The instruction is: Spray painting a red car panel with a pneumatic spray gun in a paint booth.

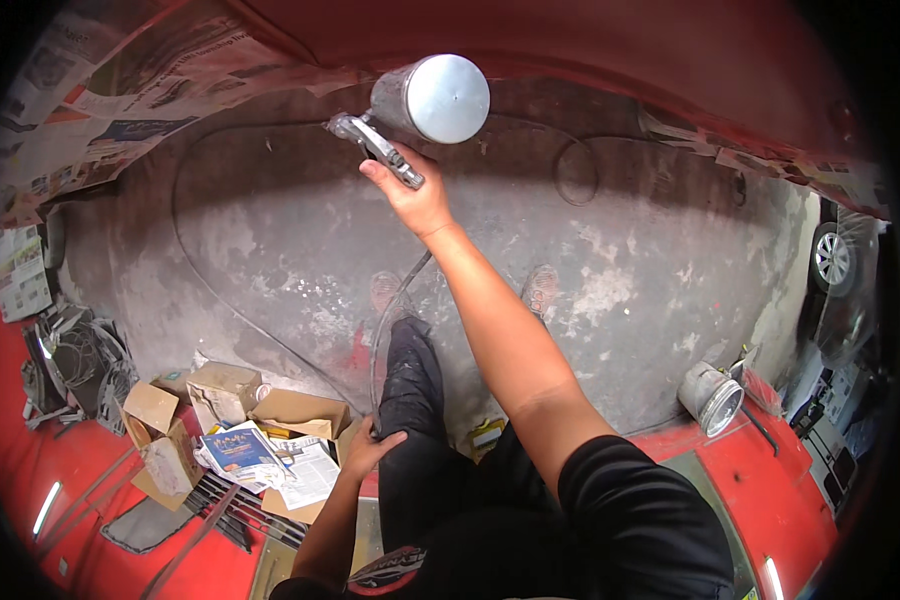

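Observation:
My right hand (418, 205) is wrapped round the handle of a metal spray gun (368, 140), raised near the top middle with a large silver cup (445, 97) on it. The cup is close below a red painted panel (590, 35); touching cannot be told. My left hand (375, 450) is down beside my left thigh, fingers closed on a grey air hose (375, 365) that runs up behind my right arm and loops over the stained floor (630, 260).
Newspaper masking (110, 100) lines the panel at the left and right. Cardboard boxes (220, 395) with papers lie lower left. A bucket (702, 400) lies at the right, near a wheel (832, 258). Red panels (760, 500) are at both lower sides.

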### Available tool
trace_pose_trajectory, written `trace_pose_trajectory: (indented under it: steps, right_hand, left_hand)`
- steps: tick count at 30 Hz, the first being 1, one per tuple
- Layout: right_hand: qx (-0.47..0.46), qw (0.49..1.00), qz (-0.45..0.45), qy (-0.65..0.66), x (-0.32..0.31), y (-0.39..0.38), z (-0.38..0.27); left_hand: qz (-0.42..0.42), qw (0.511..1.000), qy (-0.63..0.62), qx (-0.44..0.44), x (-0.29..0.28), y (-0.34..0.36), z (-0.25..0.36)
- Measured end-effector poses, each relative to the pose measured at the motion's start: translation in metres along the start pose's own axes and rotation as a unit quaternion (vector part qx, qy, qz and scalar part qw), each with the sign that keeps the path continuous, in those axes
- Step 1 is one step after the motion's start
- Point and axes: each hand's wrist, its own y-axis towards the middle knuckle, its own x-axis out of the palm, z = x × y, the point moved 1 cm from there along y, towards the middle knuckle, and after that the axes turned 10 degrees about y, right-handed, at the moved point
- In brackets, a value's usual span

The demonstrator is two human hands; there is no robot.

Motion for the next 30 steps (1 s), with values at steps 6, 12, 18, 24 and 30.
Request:
trace_pose_trajectory:
  steps: [6, 12, 18, 24, 30]
  right_hand:
    - [0.056, 0.993, 0.104, -0.023, -0.115, -0.004, -0.027]
    - [0.055, 0.957, 0.275, -0.068, -0.295, -0.033, -0.091]
    - [-0.037, 0.883, 0.455, -0.109, -0.444, -0.064, -0.154]
    - [-0.107, 0.842, 0.524, -0.075, -0.449, -0.044, -0.173]
    - [0.007, 0.935, 0.351, -0.06, -0.317, -0.039, -0.118]
  left_hand:
    - [0.122, 0.969, 0.216, -0.017, 0.018, 0.016, 0.075]
    - [0.132, 0.913, 0.342, 0.179, 0.03, 0.008, 0.132]
    - [0.069, 0.916, 0.276, 0.283, 0.114, 0.028, 0.214]
    - [0.049, 0.953, 0.196, 0.225, 0.133, 0.031, 0.265]
    - [0.104, 0.985, 0.071, 0.121, 0.041, 0.031, 0.23]
